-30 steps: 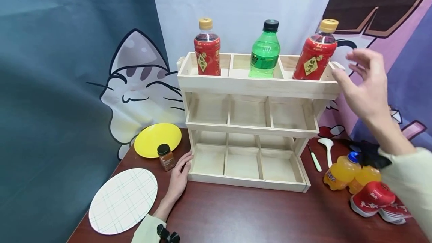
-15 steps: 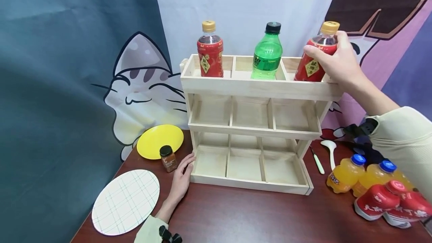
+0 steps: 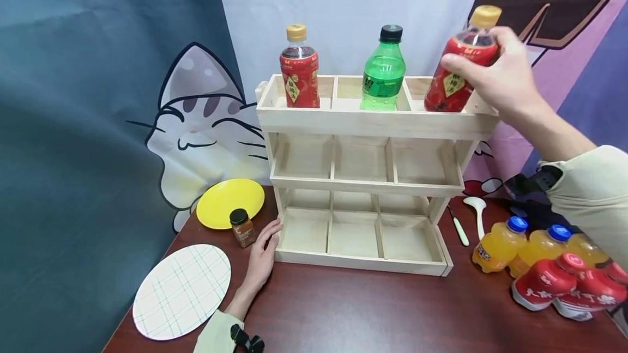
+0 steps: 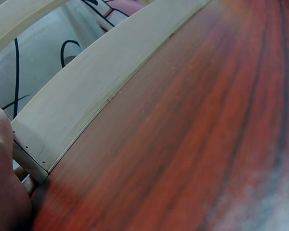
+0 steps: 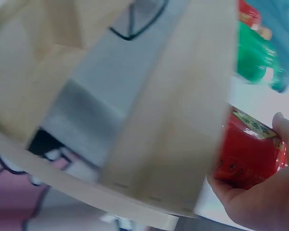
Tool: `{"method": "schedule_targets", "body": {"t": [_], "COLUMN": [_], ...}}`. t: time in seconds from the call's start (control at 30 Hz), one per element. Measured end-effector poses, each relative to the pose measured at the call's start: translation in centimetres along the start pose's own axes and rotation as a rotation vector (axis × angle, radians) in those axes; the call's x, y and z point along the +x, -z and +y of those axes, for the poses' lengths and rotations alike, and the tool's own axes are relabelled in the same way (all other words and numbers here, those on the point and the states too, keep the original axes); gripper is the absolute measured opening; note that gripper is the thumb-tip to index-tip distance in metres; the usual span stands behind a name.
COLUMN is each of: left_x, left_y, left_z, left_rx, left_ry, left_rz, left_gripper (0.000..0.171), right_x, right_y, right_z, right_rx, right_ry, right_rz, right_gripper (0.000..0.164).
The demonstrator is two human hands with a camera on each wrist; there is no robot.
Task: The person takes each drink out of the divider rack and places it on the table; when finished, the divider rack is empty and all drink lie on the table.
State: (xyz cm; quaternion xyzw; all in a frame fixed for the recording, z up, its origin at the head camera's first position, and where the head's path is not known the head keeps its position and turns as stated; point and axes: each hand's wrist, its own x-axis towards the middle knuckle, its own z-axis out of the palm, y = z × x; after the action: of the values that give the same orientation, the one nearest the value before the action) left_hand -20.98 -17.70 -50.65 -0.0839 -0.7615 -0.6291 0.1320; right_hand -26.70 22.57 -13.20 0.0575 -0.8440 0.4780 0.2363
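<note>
My right hand [image 3: 510, 72] grips a red-labelled drink bottle [image 3: 458, 64] with a yellow cap, tilted to the right at the top-right compartment of the wooden shelf [image 3: 378, 124]. The right wrist view shows the thumb and fingers around the red bottle [image 5: 250, 149], beside the shelf's top board. At the lower left corner of the shelf, my left hand [image 3: 262, 257] touches its side with the fingers. In the left wrist view part of that hand [image 4: 5, 173] lies at the shelf's corner. Another red-labelled bottle [image 3: 300, 75] and a green soda bottle [image 3: 384, 75] stand in the other top compartments.
On the left are a yellow plate [image 3: 216, 206], a small black-lidded jar [image 3: 242, 229] and a checked oval placemat [image 3: 181, 293]. On the right lie a white ladle [image 3: 477, 214], a green-handled tool [image 3: 460, 231], orange soda bottles [image 3: 497, 247] and red bottles [image 3: 544, 285].
My right hand has come in from the right and taken hold of the right red-labelled bottle, which now sits higher than before. My left hand stays at the shelf's lower corner.
</note>
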Motion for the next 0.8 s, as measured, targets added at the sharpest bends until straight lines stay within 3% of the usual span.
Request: {"method": "schedule_targets", "body": {"t": [0.2,0.27,0.33,0.5,0.63,0.8], "left_x": [0.2,0.3,0.5,0.9,1.0,0.5], "left_y": [-0.1,-0.1,0.0,0.1,0.0,-0.1], "left_z": [-0.1,-0.4,-1.0,-2.4,-2.2,-0.7], "left_rx": [-0.01,-0.021,-0.021,0.011,0.008,-0.021], "left_ry": [-0.005,-0.003,-0.002,-0.017,-0.012,0.0], "left_rz": [0.004,0.007,0.012,0.027,0.021,0.0], "left_gripper": [0.029,0.03,0.03,0.031,0.031,0.029], "right_x": [-1.5,-2.4,-3.6,-6.8,-9.4,-11.8], "right_y": [1.7,2.3,2.8,3.4,3.4,3.6], "right_z": [-3.1,-3.6,-3.7,-2.5,-0.2,3.2], "right_rx": [0.444,0.515,0.438,0.118,0.06,-0.041], "right_ry": [0.146,0.162,0.155,0.149,0.138,0.065], "right_rz": [0.062,0.044,0.029,-0.004,-0.036,-0.087], "right_gripper": [0.053,0.058,0.059,0.053,0.056,0.061]}}
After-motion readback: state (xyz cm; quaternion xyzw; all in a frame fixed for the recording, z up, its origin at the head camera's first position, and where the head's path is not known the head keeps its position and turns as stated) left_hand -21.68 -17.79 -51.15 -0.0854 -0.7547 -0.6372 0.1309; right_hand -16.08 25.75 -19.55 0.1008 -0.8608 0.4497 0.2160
